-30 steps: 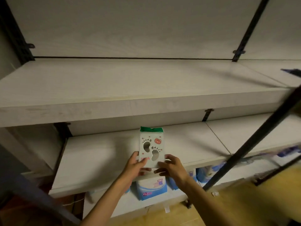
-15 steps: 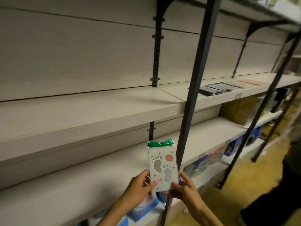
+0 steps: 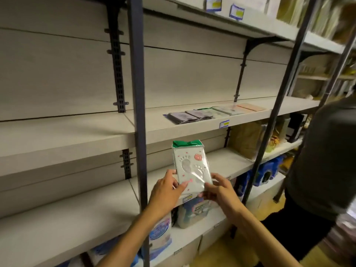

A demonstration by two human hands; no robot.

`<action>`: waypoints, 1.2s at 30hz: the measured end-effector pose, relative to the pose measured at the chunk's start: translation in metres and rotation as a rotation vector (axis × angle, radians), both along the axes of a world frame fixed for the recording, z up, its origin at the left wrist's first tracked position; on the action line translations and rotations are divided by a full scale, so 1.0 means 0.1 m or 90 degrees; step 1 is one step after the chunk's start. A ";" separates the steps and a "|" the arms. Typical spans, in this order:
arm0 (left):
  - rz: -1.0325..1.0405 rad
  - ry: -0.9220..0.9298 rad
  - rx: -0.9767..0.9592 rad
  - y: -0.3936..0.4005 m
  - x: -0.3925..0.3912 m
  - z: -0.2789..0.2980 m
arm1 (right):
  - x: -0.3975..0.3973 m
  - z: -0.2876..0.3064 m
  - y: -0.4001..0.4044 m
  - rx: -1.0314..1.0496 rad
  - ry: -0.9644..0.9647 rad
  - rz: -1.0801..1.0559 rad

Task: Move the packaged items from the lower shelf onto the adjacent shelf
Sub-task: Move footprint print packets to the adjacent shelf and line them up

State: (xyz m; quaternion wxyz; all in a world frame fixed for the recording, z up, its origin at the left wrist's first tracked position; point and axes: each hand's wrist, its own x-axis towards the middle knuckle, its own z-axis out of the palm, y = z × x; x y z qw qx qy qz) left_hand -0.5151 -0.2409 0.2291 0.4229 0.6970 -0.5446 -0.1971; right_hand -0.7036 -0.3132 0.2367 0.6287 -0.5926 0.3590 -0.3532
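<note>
- white packaged item [image 3: 190,168], green top flap, grey footprint cutouts, pink dots, clear glossy wrap, upright before the middle shelf [image 3: 227,162]
- left hand [image 3: 165,191] and right hand [image 3: 219,191] both pinch its lower edge

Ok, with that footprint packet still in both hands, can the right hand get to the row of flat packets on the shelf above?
Probably yes. The right hand sits below and left of the flat packets, with open air between; the dark upright post stands further right. It shares the footprint packet with the left hand, though.
</note>
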 end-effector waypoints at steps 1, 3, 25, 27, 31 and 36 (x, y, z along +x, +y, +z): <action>0.013 0.017 -0.003 -0.15 -0.08 0.10 | -0.06 0.10 -0.15 -0.015 0.002 -0.001; 0.012 0.099 0.010 -0.45 -0.21 0.33 | -0.13 0.31 -0.47 -0.039 0.004 -0.006; 0.228 -0.186 -0.178 -2.45 0.01 1.54 | 0.04 1.55 -3.65 -0.171 0.117 -0.111; 0.244 -0.194 -0.170 -2.49 0.05 1.58 | 0.11 1.55 -3.80 -0.195 0.157 -0.105; 0.265 -0.213 -0.158 -2.53 0.11 1.64 | 0.19 1.51 -4.05 -0.211 0.206 -0.092; 0.289 -0.224 -0.139 -2.60 0.10 1.63 | 0.20 1.41 -4.27 -0.281 0.303 -0.090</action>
